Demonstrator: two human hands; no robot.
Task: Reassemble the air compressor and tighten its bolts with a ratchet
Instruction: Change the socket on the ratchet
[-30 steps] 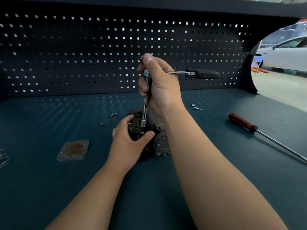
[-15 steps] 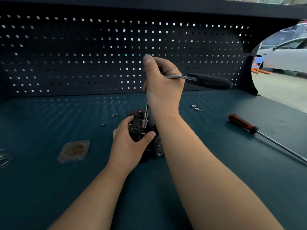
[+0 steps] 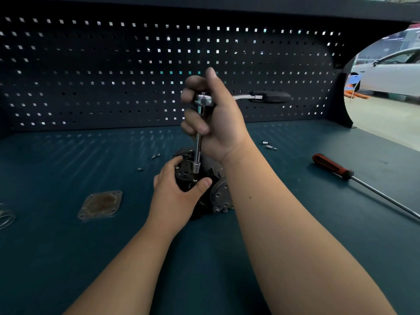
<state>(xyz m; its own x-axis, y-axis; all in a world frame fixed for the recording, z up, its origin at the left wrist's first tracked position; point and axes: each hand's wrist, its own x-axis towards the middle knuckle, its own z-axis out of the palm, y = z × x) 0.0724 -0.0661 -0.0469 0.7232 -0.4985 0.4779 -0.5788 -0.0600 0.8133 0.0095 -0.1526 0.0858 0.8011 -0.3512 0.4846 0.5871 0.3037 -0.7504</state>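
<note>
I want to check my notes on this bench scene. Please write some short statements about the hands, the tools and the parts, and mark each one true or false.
1. The right hand grips the ratchet near its head. True.
2. The left hand lies flat on the bench, away from the air compressor. False: it holds the air compressor.
3. The red-handled screwdriver lies on the bench, to the right of the air compressor. True.
4. The square plate is mounted on top of the air compressor. False: it lies on the bench, to the left.
</note>
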